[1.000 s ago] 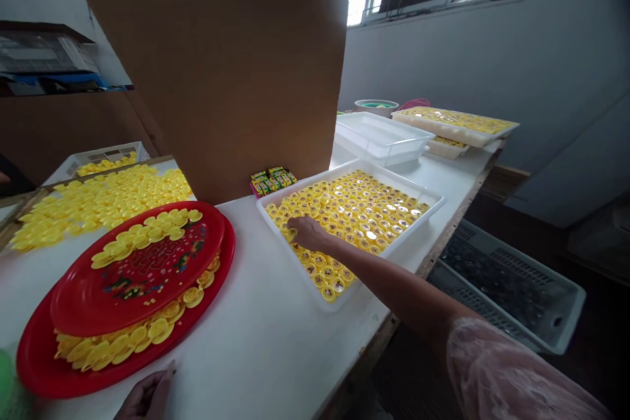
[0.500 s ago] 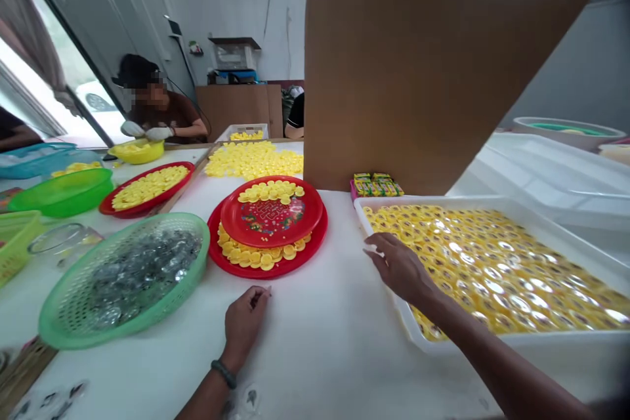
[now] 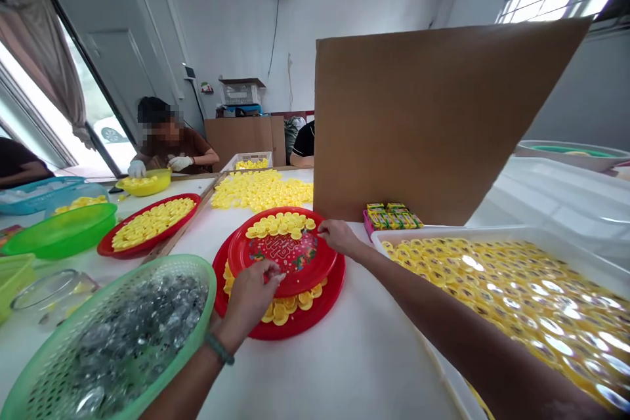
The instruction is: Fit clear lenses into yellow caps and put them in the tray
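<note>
Before you is the plate (image 3: 302,277), with discs (image 3: 280,226) on its far part and a second plate (image 3: 325,307) beneath. Left of it sits your basket (image 3: 209,282); right, your tray (image 3: 546,241). Behind it spreads a heap (image 3: 263,190); behind and rightward stands the board (image 3: 418,125).

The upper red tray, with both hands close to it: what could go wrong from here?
The upper red tray seems to rest on yellow pieces, so it may tilt or slide if the right hand at its edge presses. The yellow cluster near its far rim could then spill. The left hand is close to the green basket and might bump it.
</note>
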`<action>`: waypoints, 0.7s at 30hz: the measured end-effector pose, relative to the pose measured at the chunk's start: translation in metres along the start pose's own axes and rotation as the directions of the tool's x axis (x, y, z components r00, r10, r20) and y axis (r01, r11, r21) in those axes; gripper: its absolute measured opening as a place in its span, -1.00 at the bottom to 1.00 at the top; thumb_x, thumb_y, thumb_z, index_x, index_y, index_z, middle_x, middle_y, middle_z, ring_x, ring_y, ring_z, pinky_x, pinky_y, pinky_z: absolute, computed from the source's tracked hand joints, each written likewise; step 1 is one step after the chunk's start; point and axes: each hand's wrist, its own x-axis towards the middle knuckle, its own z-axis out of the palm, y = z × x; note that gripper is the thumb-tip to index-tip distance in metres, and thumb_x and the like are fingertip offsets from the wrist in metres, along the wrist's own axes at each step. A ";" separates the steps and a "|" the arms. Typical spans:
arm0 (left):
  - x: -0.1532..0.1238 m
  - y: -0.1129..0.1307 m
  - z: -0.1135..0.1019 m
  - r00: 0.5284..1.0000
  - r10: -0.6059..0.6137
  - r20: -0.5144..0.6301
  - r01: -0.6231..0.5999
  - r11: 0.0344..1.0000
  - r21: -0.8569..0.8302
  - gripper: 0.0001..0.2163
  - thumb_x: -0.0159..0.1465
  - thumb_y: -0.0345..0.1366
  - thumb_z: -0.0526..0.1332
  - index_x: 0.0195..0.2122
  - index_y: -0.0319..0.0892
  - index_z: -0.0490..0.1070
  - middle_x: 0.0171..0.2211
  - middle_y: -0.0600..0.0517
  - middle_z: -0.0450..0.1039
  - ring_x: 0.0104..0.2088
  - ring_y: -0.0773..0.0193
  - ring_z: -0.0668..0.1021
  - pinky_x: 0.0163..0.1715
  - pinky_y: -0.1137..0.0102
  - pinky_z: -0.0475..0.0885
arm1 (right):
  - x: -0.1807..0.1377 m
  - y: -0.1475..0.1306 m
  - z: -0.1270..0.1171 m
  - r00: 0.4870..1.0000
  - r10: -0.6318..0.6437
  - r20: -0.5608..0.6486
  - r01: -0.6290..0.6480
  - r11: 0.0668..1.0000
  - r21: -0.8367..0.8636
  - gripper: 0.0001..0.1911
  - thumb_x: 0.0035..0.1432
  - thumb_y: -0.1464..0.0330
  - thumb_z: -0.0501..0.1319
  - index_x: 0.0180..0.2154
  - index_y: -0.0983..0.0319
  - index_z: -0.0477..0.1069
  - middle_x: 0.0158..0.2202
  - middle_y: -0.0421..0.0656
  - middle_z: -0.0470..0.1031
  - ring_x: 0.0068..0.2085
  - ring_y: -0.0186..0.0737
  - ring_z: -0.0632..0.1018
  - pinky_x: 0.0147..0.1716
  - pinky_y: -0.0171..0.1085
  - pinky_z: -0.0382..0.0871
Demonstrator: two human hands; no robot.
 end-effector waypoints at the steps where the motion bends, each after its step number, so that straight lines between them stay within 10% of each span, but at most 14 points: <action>1: 0.021 -0.002 0.002 1.000 0.022 -0.002 -0.022 0.997 0.074 -0.87 0.18 -0.25 0.20 -0.27 -0.15 0.42 -0.39 0.04 0.44 -0.37 0.18 0.48 -0.42 0.40 0.28 | 0.016 0.006 0.004 1.000 0.004 0.007 -0.004 1.000 -0.009 -0.81 0.12 0.46 0.12 -0.23 0.30 0.47 -0.22 -0.07 0.52 -0.20 -0.20 0.50 -0.20 -0.34 0.30; 10: 0.162 -0.027 0.073 0.998 0.022 0.066 -0.045 0.927 0.373 -0.47 0.05 -0.16 0.36 -0.01 -0.28 0.29 -0.09 -0.19 0.31 -0.15 0.01 0.45 -0.23 0.33 0.33 | 0.110 0.037 0.070 0.983 -0.053 0.176 0.064 0.996 -0.059 -0.39 -0.20 0.32 0.39 -0.03 0.25 0.36 0.01 0.00 0.35 0.00 0.00 0.40 -0.09 -0.24 0.29; 21: 0.180 -0.038 0.085 0.984 0.060 0.169 -0.115 0.935 0.337 -0.47 0.00 -0.21 0.38 0.00 -0.22 0.31 -0.06 -0.12 0.29 -0.15 0.06 0.46 -0.23 0.38 0.34 | 0.109 0.050 0.076 0.967 -0.019 0.254 0.015 1.000 0.016 -0.28 -0.27 0.22 0.44 -0.02 0.24 0.32 -0.04 -0.04 0.38 -0.06 -0.03 0.42 -0.15 -0.24 0.33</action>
